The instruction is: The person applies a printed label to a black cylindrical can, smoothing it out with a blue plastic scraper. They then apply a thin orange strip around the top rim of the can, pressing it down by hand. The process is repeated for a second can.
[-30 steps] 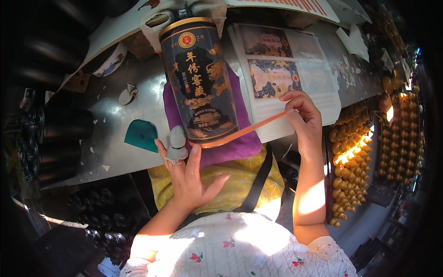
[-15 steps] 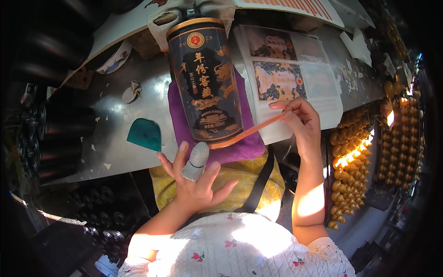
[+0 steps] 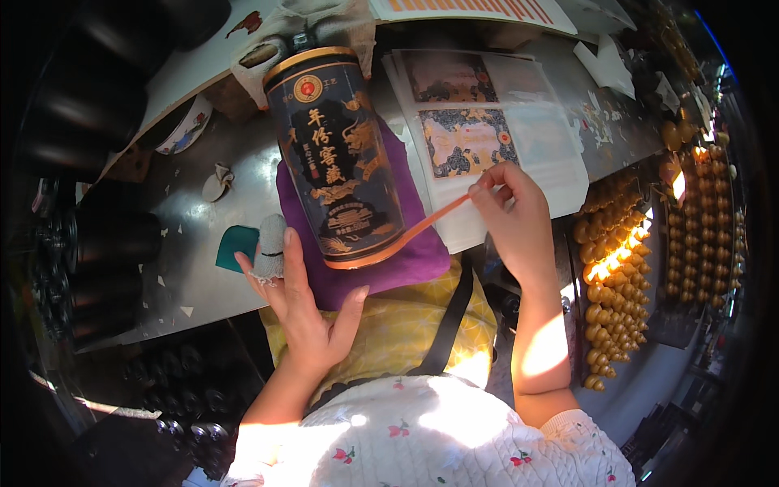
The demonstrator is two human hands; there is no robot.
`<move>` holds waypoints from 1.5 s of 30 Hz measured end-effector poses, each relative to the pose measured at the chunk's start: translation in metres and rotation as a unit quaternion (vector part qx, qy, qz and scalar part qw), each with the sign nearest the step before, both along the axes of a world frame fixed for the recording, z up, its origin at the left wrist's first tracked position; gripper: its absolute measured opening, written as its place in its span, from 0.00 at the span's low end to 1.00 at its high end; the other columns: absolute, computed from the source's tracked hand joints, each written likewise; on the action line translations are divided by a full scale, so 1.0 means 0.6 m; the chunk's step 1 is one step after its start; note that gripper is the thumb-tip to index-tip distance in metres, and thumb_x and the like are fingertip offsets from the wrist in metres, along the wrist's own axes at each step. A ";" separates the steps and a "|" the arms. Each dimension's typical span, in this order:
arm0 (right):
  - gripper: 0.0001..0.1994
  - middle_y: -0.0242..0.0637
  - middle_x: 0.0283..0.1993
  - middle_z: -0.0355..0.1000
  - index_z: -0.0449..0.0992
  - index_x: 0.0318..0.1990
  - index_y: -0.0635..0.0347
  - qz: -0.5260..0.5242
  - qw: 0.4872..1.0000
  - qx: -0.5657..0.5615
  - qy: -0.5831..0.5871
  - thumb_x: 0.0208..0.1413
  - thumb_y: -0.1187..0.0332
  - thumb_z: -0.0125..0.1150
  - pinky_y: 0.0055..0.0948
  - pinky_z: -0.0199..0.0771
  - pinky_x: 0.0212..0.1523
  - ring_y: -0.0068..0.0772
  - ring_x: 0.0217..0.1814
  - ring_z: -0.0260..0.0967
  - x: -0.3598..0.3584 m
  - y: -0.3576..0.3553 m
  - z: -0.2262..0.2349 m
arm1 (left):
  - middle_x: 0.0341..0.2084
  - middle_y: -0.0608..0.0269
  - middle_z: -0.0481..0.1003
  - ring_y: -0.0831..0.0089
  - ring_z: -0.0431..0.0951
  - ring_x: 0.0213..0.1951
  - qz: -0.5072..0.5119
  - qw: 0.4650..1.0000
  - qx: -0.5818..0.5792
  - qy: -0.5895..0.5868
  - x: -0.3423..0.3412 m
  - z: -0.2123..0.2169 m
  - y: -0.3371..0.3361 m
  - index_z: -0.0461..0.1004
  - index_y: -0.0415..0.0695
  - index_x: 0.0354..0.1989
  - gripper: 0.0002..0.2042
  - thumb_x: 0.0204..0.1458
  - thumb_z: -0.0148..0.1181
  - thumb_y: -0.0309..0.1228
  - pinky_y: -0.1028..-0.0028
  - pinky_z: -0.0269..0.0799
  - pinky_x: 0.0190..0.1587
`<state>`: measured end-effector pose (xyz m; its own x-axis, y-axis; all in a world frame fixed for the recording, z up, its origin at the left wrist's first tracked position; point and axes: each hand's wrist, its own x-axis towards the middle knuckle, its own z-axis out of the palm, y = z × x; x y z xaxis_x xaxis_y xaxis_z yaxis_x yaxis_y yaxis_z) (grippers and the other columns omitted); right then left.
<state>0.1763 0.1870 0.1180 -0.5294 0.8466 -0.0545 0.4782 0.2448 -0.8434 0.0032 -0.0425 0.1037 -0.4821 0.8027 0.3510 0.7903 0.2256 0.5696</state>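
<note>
A black cylindrical canister (image 3: 334, 154) with gold decoration and gold-orange rims lies on a folded purple cloth (image 3: 423, 260). From its lower rim an orange strip (image 3: 438, 215) stretches up to the right, taut. My right hand (image 3: 517, 231) pinches the strip's free end between thumb and fingers, off the canister. To the lower left of the canister, my left hand (image 3: 307, 312) is open, its fingers spread and holding nothing. One of its fingers wears a grey fabric finger cover (image 3: 269, 250). Just behind those fingertips a green flat scraper (image 3: 237, 246) lies on the metal table (image 3: 187, 284).
Clear-sleeved sheets of printed decals (image 3: 466, 142) lie right of the canister. Black canisters (image 3: 114, 235) line the left side. Strings of gold knobs (image 3: 617, 300) hang at the right. A patterned bowl (image 3: 187, 126) sits at the back left; a crumpled scrap (image 3: 217, 183) lies before it.
My left hand has moved left, away from the canister's lower rim toward the scraper. My right hand keeps its pinch on the strip. The whole view has shifted slightly.
</note>
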 end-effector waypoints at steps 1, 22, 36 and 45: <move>0.06 0.33 0.38 0.72 0.74 0.41 0.60 -0.015 0.992 0.100 -0.069 0.56 0.73 0.59 0.28 0.67 0.33 0.28 0.30 0.68 -0.016 -0.014 0.024 | 0.64 0.34 0.57 0.41 0.51 0.69 0.004 1.000 0.018 0.015 -0.002 0.005 0.010 0.51 0.32 0.71 0.46 0.49 0.68 0.43 0.35 0.22 0.69; 0.05 0.38 0.52 0.74 0.70 0.28 0.60 0.237 0.947 -0.149 0.157 0.51 0.73 0.59 0.18 0.59 0.27 0.14 0.28 0.59 -0.057 -0.035 0.042 | 0.48 0.54 0.75 0.39 0.50 0.72 -0.040 0.999 -0.020 0.016 -0.078 0.008 0.033 0.55 0.33 0.71 0.42 0.55 0.59 0.50 0.40 0.19 0.69; 0.05 0.47 0.48 0.80 0.70 0.28 0.62 0.096 0.960 -0.209 0.161 0.54 0.75 0.59 0.16 0.57 0.27 0.10 0.28 0.60 -0.044 -0.108 0.078 | 0.58 0.40 0.67 0.47 0.66 0.62 -0.019 0.999 0.045 -0.021 0.021 -0.020 -0.025 0.57 0.30 0.68 0.43 0.48 0.70 0.41 0.33 0.34 0.69; 0.06 0.47 0.44 0.79 0.67 0.31 0.62 0.096 0.944 -0.252 0.190 0.60 0.76 0.55 0.18 0.66 0.33 0.20 0.43 0.75 -0.037 -0.112 0.087 | 0.59 0.40 0.68 0.48 0.68 0.62 -0.032 0.997 0.075 -0.020 0.019 -0.024 -0.025 0.58 0.31 0.67 0.42 0.47 0.71 0.39 0.31 0.36 0.68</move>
<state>0.1542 0.1198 0.1703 -0.7334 0.6494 -0.2011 0.1063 -0.1826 -0.9774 0.0144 -0.0577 0.0894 -0.4476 0.7726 0.4502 0.7765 0.0861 0.6242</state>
